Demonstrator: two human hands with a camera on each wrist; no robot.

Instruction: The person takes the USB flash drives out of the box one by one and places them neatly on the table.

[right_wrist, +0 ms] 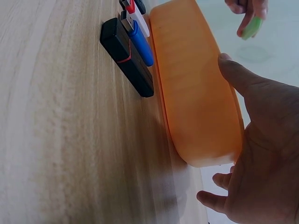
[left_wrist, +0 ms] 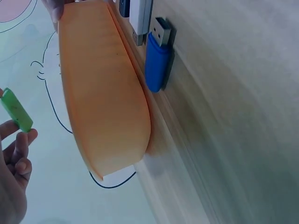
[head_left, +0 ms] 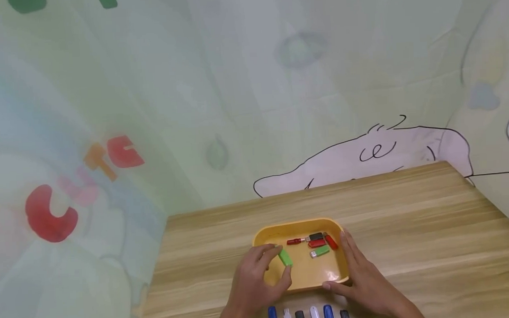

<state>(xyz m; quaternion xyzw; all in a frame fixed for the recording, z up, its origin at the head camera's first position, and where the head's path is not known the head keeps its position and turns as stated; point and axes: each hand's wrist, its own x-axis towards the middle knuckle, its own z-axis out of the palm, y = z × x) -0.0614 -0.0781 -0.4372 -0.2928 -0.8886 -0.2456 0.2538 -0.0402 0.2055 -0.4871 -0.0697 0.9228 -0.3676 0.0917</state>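
Note:
My left hand (head_left: 253, 277) pinches a green USB stick (head_left: 286, 257) between thumb and fingers, over the left part of a yellow-orange plastic tray (head_left: 300, 278). The same green stick (left_wrist: 17, 110) shows in the left wrist view, raised beyond the tray's rim. At the tray's right near corner rests my right hand (head_left: 366, 277), its thumb on the near rim and its fingers stretched along the right side. Inside the tray lie another green USB stick (head_left: 320, 251), a black one (head_left: 315, 236) and several red ones, among them a red stick (head_left: 331, 241).
Several USB sticks stand in a row before the tray, including a blue one (head_left: 272, 315), a white one (head_left: 315, 315) and a black one (right_wrist: 126, 56). The wood-grain table (head_left: 410, 218) meets a printed cloth backdrop (head_left: 235, 107) behind.

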